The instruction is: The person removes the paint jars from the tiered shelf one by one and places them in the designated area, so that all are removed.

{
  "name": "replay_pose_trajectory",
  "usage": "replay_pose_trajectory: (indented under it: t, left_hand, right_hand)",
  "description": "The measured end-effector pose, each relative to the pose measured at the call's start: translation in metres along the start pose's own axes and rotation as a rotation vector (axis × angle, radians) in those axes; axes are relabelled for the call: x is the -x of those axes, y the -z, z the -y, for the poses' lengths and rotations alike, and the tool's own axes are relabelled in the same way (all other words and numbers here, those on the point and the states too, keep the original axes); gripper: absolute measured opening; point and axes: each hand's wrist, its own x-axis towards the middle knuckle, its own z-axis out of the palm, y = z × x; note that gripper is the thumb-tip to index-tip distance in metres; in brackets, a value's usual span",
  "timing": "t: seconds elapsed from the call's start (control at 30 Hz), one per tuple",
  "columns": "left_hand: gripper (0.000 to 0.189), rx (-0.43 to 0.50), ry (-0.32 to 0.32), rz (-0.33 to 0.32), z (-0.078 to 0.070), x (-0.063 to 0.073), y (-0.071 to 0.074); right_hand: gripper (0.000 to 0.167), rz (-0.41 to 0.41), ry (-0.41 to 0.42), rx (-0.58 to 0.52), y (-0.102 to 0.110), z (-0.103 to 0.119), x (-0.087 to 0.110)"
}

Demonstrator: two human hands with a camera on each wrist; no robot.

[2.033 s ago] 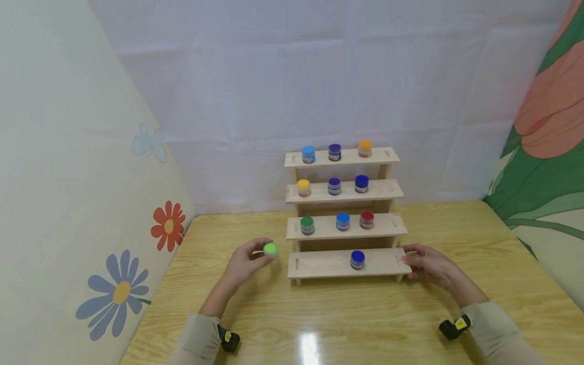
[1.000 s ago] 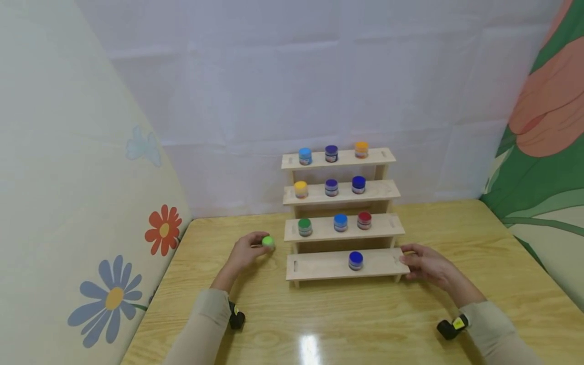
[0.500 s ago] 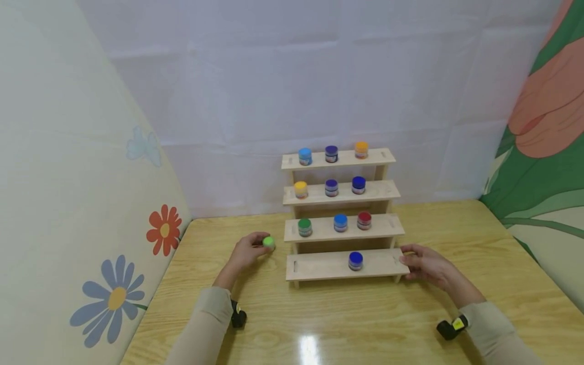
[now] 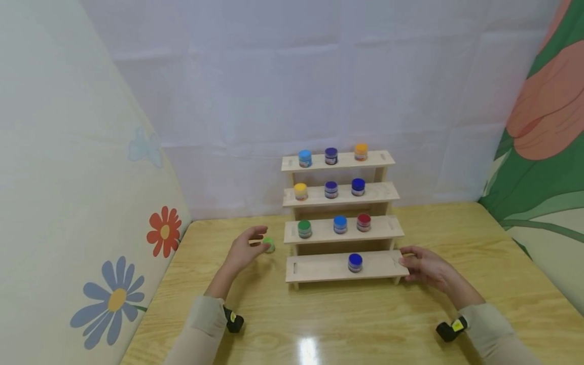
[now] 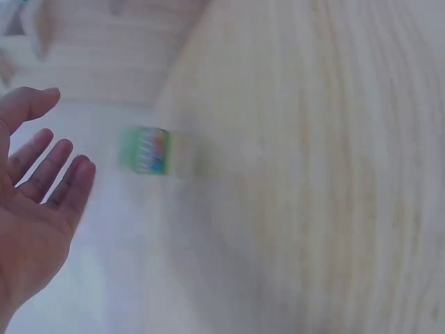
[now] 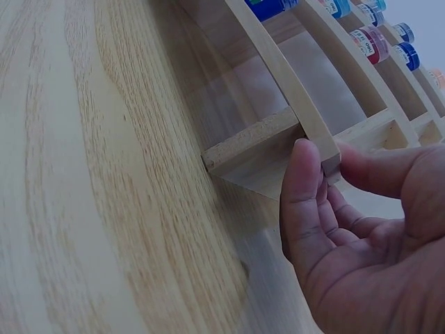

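A light-green-lidded paint jar (image 4: 269, 245) stands on the table, left of the stepped wooden display rack (image 4: 319, 267). My left hand (image 4: 244, 249) is beside this jar with thumb and fingers spread. In the left wrist view the jar (image 5: 149, 150) is blurred, and a gap separates it from my fingertips. At the rack's right end, my right hand (image 4: 426, 266) pinches the lowest shelf, its thumb on top and fingers underneath. The right wrist view shows that grip on the shelf's corner (image 6: 316, 132). On the lowest shelf stands one dark blue paint jar (image 4: 355, 262).
Higher shelves carry several more paint jars, among them a green jar (image 4: 304, 229), a red jar (image 4: 363, 222) and a yellow jar (image 4: 300, 191). Behind the rack hangs a white cloth (image 4: 237, 101). A flower-painted panel (image 4: 91, 203) borders the wooden table (image 4: 356, 324) on the left.
My left hand carried the light-green-lidded jar slightly back and set it on the table, then its fingers spread and let go. My right hand stays on the shelf end.
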Motion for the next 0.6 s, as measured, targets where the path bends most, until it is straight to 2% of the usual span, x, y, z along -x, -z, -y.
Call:
replay_pose_trajectory:
  t: [0.2, 0.47, 0.6]
  left_hand:
    - [0.052, 0.045, -0.083, -0.020, -0.022, 0.017, 0.000]
    - [0.047, 0.088, -0.187, -0.016, -0.036, 0.032, -0.012]
    - [0.047, 0.116, -0.214, -0.009, -0.044, 0.037, -0.020]
  right_hand:
    - [0.062, 0.002, -0.001, -0.001, 0.000, -0.001, 0.000]
    - [0.063, -0.007, -0.002, 0.010, 0.001, -0.001, -0.001]
    - [0.063, -0.005, 0.000, 0.016, 0.001, -0.002, -0.001]
